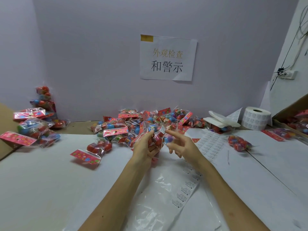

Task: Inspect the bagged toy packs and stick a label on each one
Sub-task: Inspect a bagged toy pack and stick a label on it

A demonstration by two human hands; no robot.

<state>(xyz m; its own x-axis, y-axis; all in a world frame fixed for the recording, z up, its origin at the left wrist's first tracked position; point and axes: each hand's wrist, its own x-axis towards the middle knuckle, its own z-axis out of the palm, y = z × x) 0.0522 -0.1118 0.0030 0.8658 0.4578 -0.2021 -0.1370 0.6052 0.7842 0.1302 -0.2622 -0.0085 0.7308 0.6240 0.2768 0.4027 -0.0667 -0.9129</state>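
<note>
Left hand (146, 147) holding, right hand (181, 145) labelling

Left fingers clamp a pack (155, 137) just ahead. The right hand is loose-fingered, its index beside the label (162, 129) on the pack's top. Uneven pressing on crinkly film could crease it.

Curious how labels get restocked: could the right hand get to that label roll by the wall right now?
Probably yes. The label roll stands uncovered at the back right, on the right hand's own side; only flat label sheets and low toy packs lie between.
</note>
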